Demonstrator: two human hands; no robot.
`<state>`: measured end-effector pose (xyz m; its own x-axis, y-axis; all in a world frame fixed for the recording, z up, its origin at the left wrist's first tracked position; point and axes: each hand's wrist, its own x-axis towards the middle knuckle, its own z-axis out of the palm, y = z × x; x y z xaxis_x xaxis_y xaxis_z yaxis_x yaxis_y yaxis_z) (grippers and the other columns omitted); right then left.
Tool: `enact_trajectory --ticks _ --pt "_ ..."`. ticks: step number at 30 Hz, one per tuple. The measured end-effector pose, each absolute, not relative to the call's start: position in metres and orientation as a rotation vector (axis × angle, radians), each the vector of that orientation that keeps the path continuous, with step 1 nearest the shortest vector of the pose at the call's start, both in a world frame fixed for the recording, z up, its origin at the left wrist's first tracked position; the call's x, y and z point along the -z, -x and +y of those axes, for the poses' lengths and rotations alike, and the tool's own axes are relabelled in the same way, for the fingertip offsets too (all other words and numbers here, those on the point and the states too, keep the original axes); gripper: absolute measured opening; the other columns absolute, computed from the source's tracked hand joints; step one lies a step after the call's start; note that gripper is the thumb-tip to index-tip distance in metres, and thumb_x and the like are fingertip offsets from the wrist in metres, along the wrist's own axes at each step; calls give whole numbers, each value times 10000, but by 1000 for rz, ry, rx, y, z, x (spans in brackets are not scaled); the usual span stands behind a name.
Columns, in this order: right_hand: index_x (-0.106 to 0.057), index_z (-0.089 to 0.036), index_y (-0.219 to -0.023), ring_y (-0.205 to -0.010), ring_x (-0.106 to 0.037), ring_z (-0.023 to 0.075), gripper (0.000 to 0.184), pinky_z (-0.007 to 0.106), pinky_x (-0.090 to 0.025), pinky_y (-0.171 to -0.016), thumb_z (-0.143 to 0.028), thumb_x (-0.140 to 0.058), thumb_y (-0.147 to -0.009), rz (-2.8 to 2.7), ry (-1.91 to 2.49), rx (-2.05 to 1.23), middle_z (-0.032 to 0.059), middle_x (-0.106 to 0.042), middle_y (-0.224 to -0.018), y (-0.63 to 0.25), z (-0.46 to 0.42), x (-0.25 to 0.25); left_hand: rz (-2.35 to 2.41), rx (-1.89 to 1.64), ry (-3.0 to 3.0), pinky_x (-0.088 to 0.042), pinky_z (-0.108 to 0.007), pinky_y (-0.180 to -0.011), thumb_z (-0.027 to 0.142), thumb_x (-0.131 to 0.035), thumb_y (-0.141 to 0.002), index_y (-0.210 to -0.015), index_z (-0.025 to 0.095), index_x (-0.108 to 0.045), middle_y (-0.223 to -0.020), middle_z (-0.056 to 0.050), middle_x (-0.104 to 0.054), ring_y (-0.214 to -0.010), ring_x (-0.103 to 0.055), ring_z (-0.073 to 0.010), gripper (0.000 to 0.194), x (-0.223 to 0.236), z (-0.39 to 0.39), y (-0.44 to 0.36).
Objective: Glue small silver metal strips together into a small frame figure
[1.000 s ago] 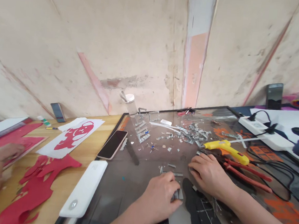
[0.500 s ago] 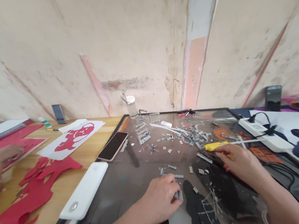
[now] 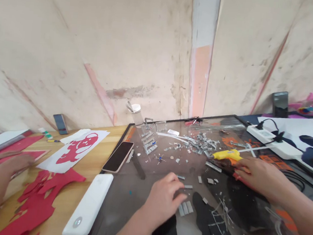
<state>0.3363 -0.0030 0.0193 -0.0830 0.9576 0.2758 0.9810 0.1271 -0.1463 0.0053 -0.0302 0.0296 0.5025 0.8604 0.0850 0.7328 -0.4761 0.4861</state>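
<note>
"Pale, stained wall point(image 3: 141, 49) behind; dark glossy worktop point(image 3: 120, 202) with a black edge. Landmark for all entries: yellow hot-glue gun point(image 3: 227, 154), nozzle pointing left."

"First item?"

"Three flat grey strips point(image 3: 185, 209), laid side by side, left of the glue gun and on its near side. Material uncertain, possibly metal or coated card. Judged light, fairly stiff, liable to skid on the glossy top; best held by the long edges, fingertip against thumb."

"Left hand?"

"Left hand point(image 3: 165, 194), left of the glue gun, near side; thumb and forefinger parted just beside the strips, nothing seen in its grip."

"Right hand?"

"Right hand point(image 3: 258, 175), just right of the glue gun's body, fingers curled. Whether it grips anything, cannot tell. Under it, a red-handled tool point(image 3: 245, 183), probably pliers; likely the heaviest piece, to be taken by the handles."

"Handling of the glue gun?"

"Presumably light, rigid plastic; hold at the grip, keep off the nozzle, which may be hot."

"Obscured?"

"Glue gun's grip, apparently behind the right hand. Working end of the red-handled tool, lost in the dark. Grey scraps point(image 3: 205, 144) left of the glue gun, too small to sort. Co-worker's hand point(image 3: 20, 164), far left of the glue gun, arm cut off by the frame."
</note>
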Motion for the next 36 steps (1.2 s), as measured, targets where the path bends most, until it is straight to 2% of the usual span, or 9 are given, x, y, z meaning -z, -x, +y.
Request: enact_trajectory --ticks 4,10,15,20,25,28,33,35,36 --pt "-711 -234 -893 -840 -665 306 251 390 -504 -699 -386 -582 -740 -2113 1938 -10 88 -716 -963 -348 -9 -17 1439 -447 -2387 -451 -243 -714 159 -514 -834 -948 207 -682 -943 -22 -624 -794 -603 -148 208 -44 -14 4" --pt "-700 -218 -900 -857 -660 281 252 386 -503 -739 -323 -504 -781 -2033 1941 -84 73 -717 -954 -351 -11 -31 1436 -270 -2600 -450 -288 -792 117 -494 -836 -946 196 -689 -973 -41 -634 -886 -611 -186 238 -62 19 -7" --pt "-672 -196 -972 -957 -641 271 281 370 -487 -799 -271 -439 -835 -1897 1888 44 90 -688 -1081 -357 -3 -25 1374 -162 -2715 -434 -296 -861 51 -488 -799 -989 216 -683 -1036 -67 -619 -1013 -574 -207 319 -48 60 -25" --pt "-663 -173 -983 -867 -662 264 273 354 -484 -728 -272 -481 -805 -1881 1941 154 108 -710 -1014 -359 11 -3 1355 -111 -2680 -445 -319 -844 31 -513 -756 -882 207 -703 -925 -80 -632 -959 -592 -224 288 -28 80 -32" --pt "-625 -170 -1116 -754 -678 270 376 328 -460 -610 -225 -482 -773 -1863 2086 105 118 -727 -935 -363 16 12 1376 -249 -2534 -435 -335 -879 65 -520 -774 -864 181 -702 -933 -82 -633 -947 -596 -219 234 -21 82 -30" --pt "-637 -147 -1080 -737 -676 273 370 322 -456 -608 -218 -483 -751 -1817 2083 16 131 -727 -885 -365 19 13 1402 -391 -2382 -445 -328 -866 48 -558 -735 -845 156 -695 -917 -74 -639 -895 -602 -199 206 -20 83 -27" --pt "-638 -138 -1028 -774 -668 302 345 337 -452 -596 -280 -469 -763 -1677 2049 -23 178 -706 -930 -357 14 -10 1387 -640 -2040 -508 -265 -658 142 -541 -804 -987 95 -641 -858 -79 -663 -721 -615 -147 214 -25 68 -18" --pt "-610 -168 -1008 -709 -655 287 319 334 -441 -559 -313 -483 -755 -1520 2002 -45 142 -702 -855 -350 8 -24 1299 -736 -1882 -505 -211 -606 210 -512 -855 -1030 105 -621 -909 -84 -670 -713 -624 -119 231 -31 51 -14" --pt "-593 -193 -976 -651 -639 272 286 330 -432 -535 -338 -493 -751 -1467 1974 -114 101 -690 -763 -347 5 -30 1127 -878 -1559 -495 -186 -593 216 -569 -830 -993 97 -632 -942 -100 -669 -725 -626 -113 212 -35 41 -13"
